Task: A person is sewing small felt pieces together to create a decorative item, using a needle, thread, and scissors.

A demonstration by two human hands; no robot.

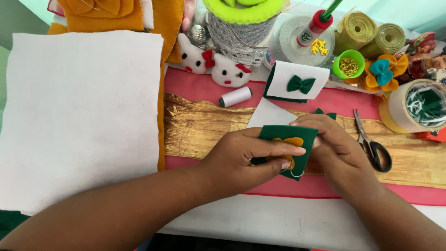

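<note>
Head view is showing my left hand pinching a green felt piece with a yellow shape on it, thumb below and fingers closed across its face. My right hand is curling against its right edge, probably gripping a needle, though I cannot tell. Both are hovering over the gold ribbon on the surface, scissors lying just beside.

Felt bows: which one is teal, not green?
The teal bow on the orange felt flower, far right. The green bow sits on a white felt flap.
</note>
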